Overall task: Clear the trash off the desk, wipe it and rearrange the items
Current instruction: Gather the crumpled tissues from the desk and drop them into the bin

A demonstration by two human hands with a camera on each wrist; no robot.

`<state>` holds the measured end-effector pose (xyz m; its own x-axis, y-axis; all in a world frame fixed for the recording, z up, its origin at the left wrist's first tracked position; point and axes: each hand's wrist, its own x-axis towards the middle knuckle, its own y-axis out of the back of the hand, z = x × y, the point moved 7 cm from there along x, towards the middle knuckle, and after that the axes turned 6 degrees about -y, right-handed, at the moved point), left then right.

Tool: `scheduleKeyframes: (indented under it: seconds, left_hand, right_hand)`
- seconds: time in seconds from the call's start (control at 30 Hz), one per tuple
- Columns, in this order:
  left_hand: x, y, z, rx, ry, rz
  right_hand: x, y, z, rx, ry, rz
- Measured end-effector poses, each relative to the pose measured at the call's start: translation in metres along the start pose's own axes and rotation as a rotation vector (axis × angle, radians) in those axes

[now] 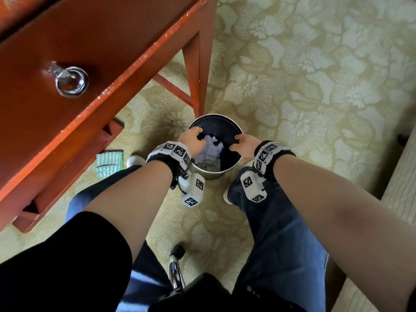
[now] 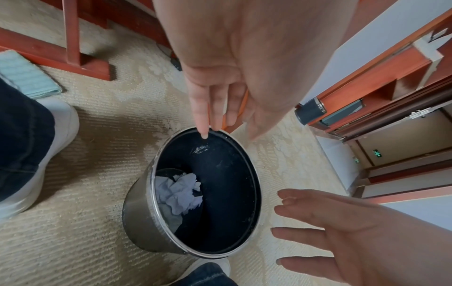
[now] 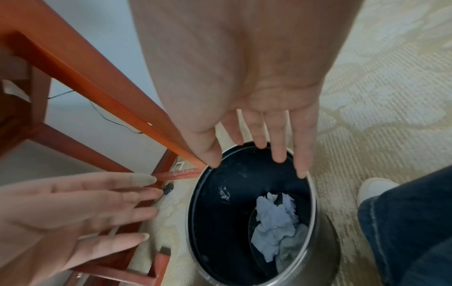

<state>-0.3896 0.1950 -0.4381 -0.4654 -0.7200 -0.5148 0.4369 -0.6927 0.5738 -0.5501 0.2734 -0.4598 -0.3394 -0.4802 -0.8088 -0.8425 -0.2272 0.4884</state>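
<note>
Both my hands are spread over the metal bin on the carpet beside the desk leg. My left hand and right hand have fingers straight and loose, nothing held. The crumpled tissue lies at the bin's bottom. It looks light, soft, squashable, so no careful grip is needed. The bin looks stiff, smooth and probably slippery: I'd take it by the rim. A folded green cloth lies on the floor near my left foot: soft, so pinch an edge.
</note>
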Motion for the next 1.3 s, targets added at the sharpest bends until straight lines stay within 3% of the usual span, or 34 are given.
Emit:
scheduleKeyframes:
  seconds: [0.37,0.77,1.0,1.3]
  left_hand:
    - [-0.100,0.042,0.040,0.112,-0.140,0.183]
    - [-0.240,0.068,0.052,0.229,-0.249,0.416]
    - [-0.279,0.066,0.038,0.230,-0.266,0.429]
    - [-0.271,0.070,0.023,0.191,-0.216,0.354]
  right_hand:
    - [-0.128,0.002,-0.039,-0.159,0.299,0.184]
    - [-0.255,-0.032,-0.029,-0.291,0.556,0.277]
    - [-0.289,-0.056,-0.021,-0.389,0.617,0.269]
    - [-0.286,-0.057,-0.039,-0.415,0.613,0.263]
